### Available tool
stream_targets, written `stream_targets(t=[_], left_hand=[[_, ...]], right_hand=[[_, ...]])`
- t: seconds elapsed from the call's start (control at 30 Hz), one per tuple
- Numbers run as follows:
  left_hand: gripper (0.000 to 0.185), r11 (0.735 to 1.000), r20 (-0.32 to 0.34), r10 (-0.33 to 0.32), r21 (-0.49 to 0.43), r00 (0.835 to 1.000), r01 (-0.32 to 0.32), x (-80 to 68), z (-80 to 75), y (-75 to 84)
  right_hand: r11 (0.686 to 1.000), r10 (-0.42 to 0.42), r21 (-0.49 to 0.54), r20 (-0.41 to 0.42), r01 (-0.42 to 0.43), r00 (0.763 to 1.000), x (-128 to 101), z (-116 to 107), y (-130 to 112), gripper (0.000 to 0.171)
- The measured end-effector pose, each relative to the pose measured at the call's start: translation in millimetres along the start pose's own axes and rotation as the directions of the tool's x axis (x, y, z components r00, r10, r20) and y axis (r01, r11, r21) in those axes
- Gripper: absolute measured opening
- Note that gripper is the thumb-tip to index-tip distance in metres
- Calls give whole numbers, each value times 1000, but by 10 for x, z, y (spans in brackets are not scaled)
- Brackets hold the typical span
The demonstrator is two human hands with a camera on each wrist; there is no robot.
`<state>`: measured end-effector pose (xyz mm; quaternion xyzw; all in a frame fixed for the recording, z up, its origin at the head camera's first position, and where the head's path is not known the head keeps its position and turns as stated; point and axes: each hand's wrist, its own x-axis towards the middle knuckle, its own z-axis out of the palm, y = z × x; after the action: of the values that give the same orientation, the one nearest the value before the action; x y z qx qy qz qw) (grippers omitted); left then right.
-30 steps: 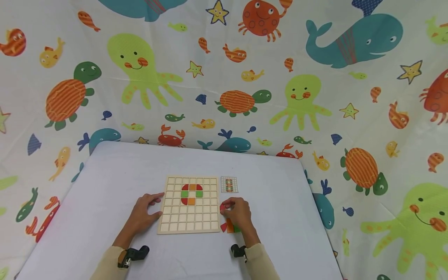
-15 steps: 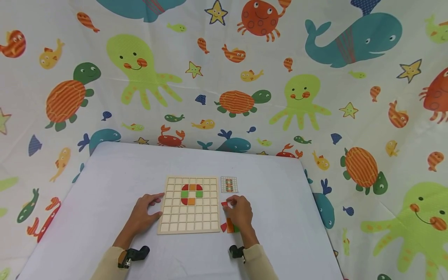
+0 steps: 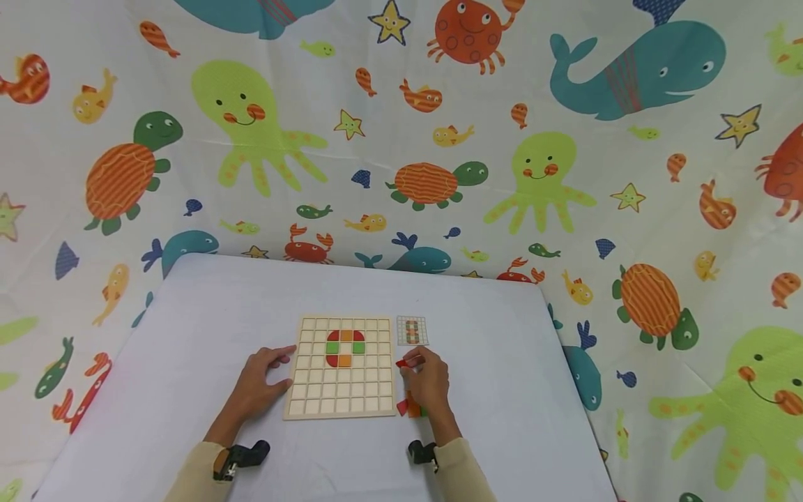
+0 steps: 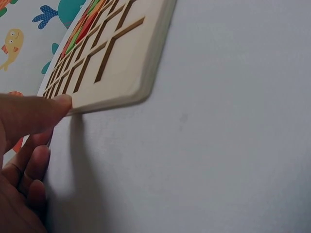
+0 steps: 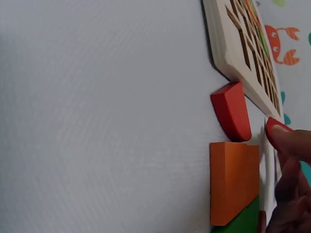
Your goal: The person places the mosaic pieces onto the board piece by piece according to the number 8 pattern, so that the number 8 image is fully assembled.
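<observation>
A wooden grid board and loose coloured pieces on a white-covered table

The table (image 3: 188, 335), draped in a plain white cloth, carries a square wooden grid board (image 3: 341, 390) near its front middle, with red, orange and green pieces set in its upper cells. Just beside the board's far right corner lies a small pattern card (image 3: 411, 331). Near the board's front right corner sit loose pieces: a red quarter-round piece (image 5: 232, 110), an orange square block (image 5: 233, 180) just beside it, and a green piece (image 5: 245, 218) touching the orange one. A person's left hand (image 3: 257, 387) rests on the cloth, touching the board's left edge.
</observation>
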<state>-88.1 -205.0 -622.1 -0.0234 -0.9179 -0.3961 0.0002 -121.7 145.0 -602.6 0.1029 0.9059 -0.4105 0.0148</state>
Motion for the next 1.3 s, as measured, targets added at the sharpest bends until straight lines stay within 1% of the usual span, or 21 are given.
stream_targets(t=[0.13,0.23,0.33,0.5,0.63,0.73,0.9,1.03,1.13,1.3], left_hand=[[68,1000,-2,-3,-5,1000,3,-2,6,10],[68,1000,-7,-3,-3,1000,3,-5,11,8],[68,1000,-11,4,0,1000,-4,-6,15,9],[68,1000,-4,-1,-4,1000,1,-7,4,14],[68,1000,-10,1,-8,1000,-1,-14,4,14],[68,1000,-20,8,-5,1000,-8,-13,15,8],[68,1000,-23,13,1,1000,-13,-10,30,-8],[68,1000,-6,0,1,1000,0,-6,26,-25],[68,1000,-2,-1,4,1000,2,-6,19,-26],[68,1000,-1,-6,-2,1000,6,-6,14,-7]], right_hand=[[992,-58,108,-12,59,998,-9,-2,-17,17],[980,-102,175,10,99,995,-9,16,-56,15],[970,-136,208,35,126,990,-3,59,-122,13],[975,-136,193,103,115,985,2,151,-281,10],[973,-163,184,142,136,976,30,284,-354,12],[976,-158,177,155,130,975,54,386,-413,12],[979,-165,145,175,140,971,85,494,-499,12],[982,-172,108,187,153,967,92,529,-528,12],[985,-172,54,191,165,966,100,547,-523,12],[980,-195,-7,199,201,960,94,554,-530,12]])
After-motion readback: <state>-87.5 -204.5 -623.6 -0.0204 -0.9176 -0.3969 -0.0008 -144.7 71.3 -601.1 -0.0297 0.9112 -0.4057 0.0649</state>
